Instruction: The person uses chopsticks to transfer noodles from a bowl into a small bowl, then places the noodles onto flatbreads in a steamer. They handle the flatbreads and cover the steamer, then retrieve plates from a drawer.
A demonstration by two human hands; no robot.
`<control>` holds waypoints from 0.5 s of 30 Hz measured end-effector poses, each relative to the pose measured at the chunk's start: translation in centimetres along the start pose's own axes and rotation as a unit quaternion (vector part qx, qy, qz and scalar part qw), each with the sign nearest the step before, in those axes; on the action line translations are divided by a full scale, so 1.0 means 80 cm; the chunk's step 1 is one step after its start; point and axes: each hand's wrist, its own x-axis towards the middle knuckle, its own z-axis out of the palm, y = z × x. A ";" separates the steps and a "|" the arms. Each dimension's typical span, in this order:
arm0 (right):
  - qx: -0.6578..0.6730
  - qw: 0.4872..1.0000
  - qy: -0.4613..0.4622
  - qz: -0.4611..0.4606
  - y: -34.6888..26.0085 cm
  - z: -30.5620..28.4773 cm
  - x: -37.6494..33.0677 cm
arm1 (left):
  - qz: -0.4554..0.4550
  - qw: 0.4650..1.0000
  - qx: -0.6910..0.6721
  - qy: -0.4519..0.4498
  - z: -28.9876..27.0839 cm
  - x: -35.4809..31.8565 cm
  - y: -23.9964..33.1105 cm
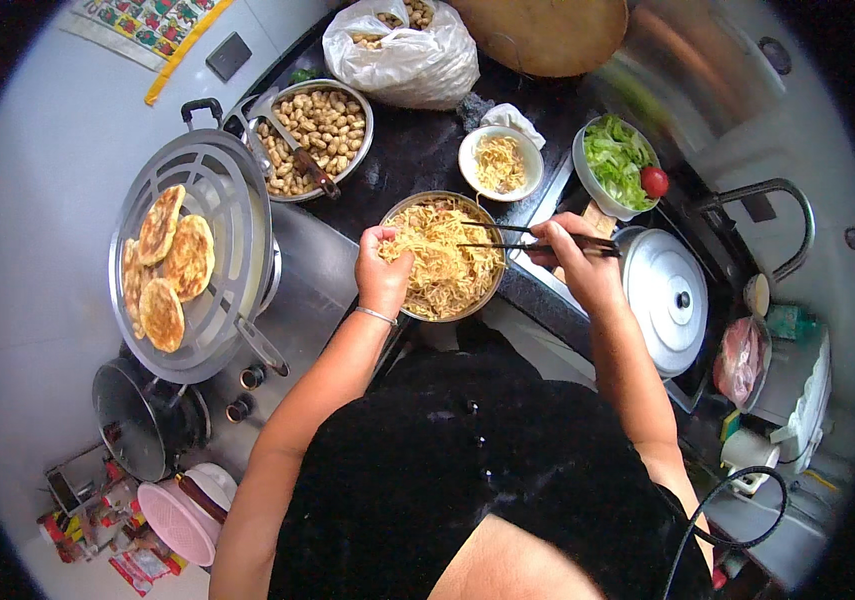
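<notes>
A round metal bowl [471,311] full of yellow shredded noodles [439,268] is in front of my body at the counter's near edge. My left hand [383,272] grips its left rim, with the thumb over the edge by the noodles. In my right hand [579,258] is a pair of black chopsticks [503,245], held above the bowl's right side. Their tips reach into the noodles. Just behind the bowl stands a smaller white bowl [466,165] with some of the same noodles in it.
Left, flatbreads [188,258] lie on a perforated metal rack [230,315]. Farther back are a pot of peanuts [325,130] and a white plastic bag [412,70]. A lettuce bowl [585,165], lidded pot [662,300] and faucet [802,220] are to the right.
</notes>
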 end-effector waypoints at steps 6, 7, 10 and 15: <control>-0.099 0.989 -0.070 -0.080 0.039 0.036 -0.023 | 0.020 0.999 -0.014 -0.034 0.010 -0.008 -0.017; -0.150 0.981 -0.075 -0.101 0.042 0.043 -0.021 | 0.029 0.999 -0.008 -0.042 0.010 -0.009 -0.012; -0.073 0.992 -0.028 -0.098 0.083 0.052 -0.011 | 0.048 0.998 -0.038 -0.019 0.017 -0.015 -0.001; -0.036 0.995 -0.052 -0.077 0.104 0.041 0.004 | 0.026 0.995 -0.096 0.004 0.026 -0.028 0.040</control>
